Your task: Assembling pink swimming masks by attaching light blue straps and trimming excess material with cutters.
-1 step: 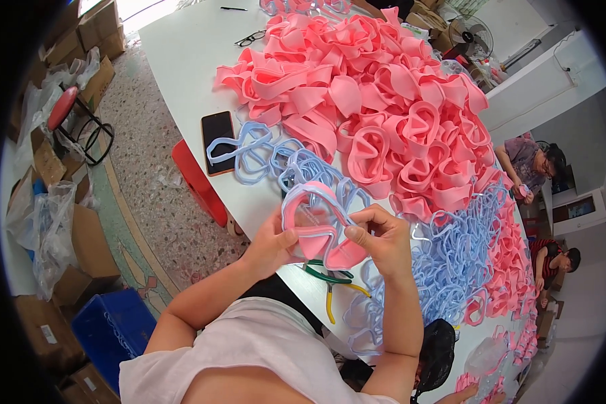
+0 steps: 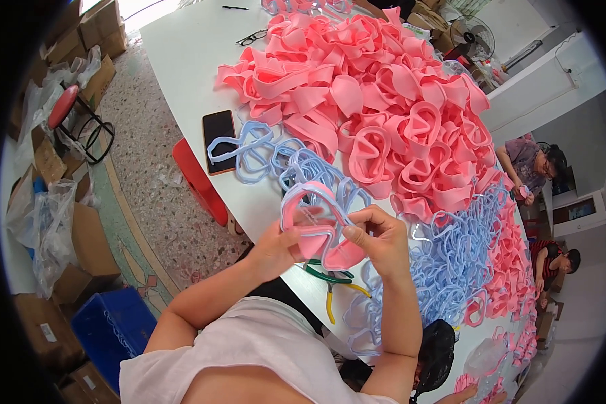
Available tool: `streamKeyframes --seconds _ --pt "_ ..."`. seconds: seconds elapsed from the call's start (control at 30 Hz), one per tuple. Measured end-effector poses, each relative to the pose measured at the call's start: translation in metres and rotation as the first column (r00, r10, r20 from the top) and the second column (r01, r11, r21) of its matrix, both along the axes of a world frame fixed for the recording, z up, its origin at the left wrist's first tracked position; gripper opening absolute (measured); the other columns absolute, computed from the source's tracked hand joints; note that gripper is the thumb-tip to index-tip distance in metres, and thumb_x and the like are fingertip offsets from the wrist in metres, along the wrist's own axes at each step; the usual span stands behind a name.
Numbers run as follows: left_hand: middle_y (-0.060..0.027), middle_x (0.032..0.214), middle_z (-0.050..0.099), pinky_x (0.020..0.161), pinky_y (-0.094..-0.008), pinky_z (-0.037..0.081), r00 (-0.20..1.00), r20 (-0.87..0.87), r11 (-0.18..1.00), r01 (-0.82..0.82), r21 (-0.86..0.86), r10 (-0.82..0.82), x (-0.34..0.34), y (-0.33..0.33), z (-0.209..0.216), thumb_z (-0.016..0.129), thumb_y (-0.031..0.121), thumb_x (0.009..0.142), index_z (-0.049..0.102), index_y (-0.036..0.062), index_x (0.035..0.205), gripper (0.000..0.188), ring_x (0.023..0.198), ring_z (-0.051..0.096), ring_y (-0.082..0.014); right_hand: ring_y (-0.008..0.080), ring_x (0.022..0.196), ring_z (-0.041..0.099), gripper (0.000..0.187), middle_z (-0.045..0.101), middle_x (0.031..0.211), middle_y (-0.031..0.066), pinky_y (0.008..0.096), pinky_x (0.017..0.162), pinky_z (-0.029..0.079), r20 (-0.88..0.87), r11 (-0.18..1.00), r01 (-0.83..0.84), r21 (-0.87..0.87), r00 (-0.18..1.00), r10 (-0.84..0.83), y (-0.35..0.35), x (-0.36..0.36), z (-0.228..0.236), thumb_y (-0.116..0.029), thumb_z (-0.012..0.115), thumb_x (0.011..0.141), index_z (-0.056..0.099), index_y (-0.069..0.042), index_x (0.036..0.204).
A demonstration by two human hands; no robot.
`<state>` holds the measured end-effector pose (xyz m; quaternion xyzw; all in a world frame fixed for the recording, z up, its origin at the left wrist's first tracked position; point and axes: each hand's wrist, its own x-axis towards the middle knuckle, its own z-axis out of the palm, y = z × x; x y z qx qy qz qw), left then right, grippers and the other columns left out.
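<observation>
Between my two hands is a goggle-shaped frame (image 2: 345, 254), light blue along its rim and lined with a band of pink foam. My left hand (image 2: 276, 248) grips its left side, thumb on the near edge and fingers partly behind it. On the right side, my right hand (image 2: 382, 240) pinches the rim between thumb and fingers. A strand of similar light-blue frames (image 2: 254, 153) lies just beyond, partly over a dark phone (image 2: 218, 128). Close below the held piece rest green-handled pliers (image 2: 328, 275) and a yellow-handled tool (image 2: 330, 306).
A large heap of pink foam bands (image 2: 377, 87) covers the far table. A tangled heap of light-blue frames (image 2: 451, 256) lies to my right. Eyeglasses (image 2: 251, 38) lie near the far edge. Left are a red stool (image 2: 63, 108), a blue crate (image 2: 114, 330) and cartons. Other people sit at right.
My left fingers have shifted slightly on the frame, and its lower left edge sits a little differently. My right hand keeps its pinch almost unmoved.
</observation>
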<state>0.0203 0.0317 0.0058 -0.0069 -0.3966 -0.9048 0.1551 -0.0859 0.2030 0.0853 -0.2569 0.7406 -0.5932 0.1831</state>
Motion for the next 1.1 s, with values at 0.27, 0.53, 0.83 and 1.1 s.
streamKeyframes --seconds 0.27,0.53,0.83,1.1 --pt "-0.0085 0.105 0.066 0.093 -0.0357 0.05 0.967 0.143 0.898 0.132 0.419 -0.209 0.007 0.018 -0.005 0.071 -0.001 0.083 0.058 0.0026 0.11 0.03 0.102 0.064 -0.0212 0.0064 0.065 0.044 0.017 0.053 0.073 -0.0027 0.0224 0.061 0.037 0.016 1.0 0.02 0.008 1.0 -0.02 -0.003 0.013 -0.01 -0.011 0.078 0.079 0.069 -0.001 0.09" --pt "-0.013 0.105 0.066 0.087 -0.0351 0.053 0.95 0.272 0.913 0.027 0.408 -0.15 0.009 0.014 0.013 0.067 0.004 0.087 0.059 0.0016 0.106 0.021 0.097 0.066 -0.0216 0.0065 0.066 0.046 0.021 0.055 0.076 -0.0015 0.0223 0.061 0.038 0.015 0.998 0.051 -0.048 0.999 -0.051 -0.011 0.016 -0.021 -0.012 0.078 0.08 0.069 0.0 0.093" --pt "-0.0142 0.111 0.064 0.089 -0.0371 0.053 0.928 0.305 0.894 0.06 0.444 -0.213 0.01 0.003 0.024 0.067 0.012 0.089 0.058 0.002 0.115 0.03 0.099 0.065 -0.0235 0.0062 0.069 0.047 0.022 0.052 0.08 -0.001 0.0211 0.062 0.039 0.057 1.0 0.03 0.003 0.998 -0.031 0.0 0.025 -0.014 -0.009 0.078 0.079 0.069 0.0 0.096" --pt "-0.0027 0.111 0.05 0.086 -0.0274 0.048 0.971 0.229 0.885 0.162 -0.437 -0.065 0.001 -0.068 0.029 0.072 0.011 0.084 0.039 0.0059 0.145 0.07 0.094 0.056 -0.0109 0.0068 0.07 0.046 0.024 0.052 0.08 -0.0011 0.0207 0.062 0.038 -0.042 0.997 0.071 -0.013 0.997 -0.071 0.015 0.015 -0.007 -0.004 0.08 0.074 0.07 0.0 0.095"
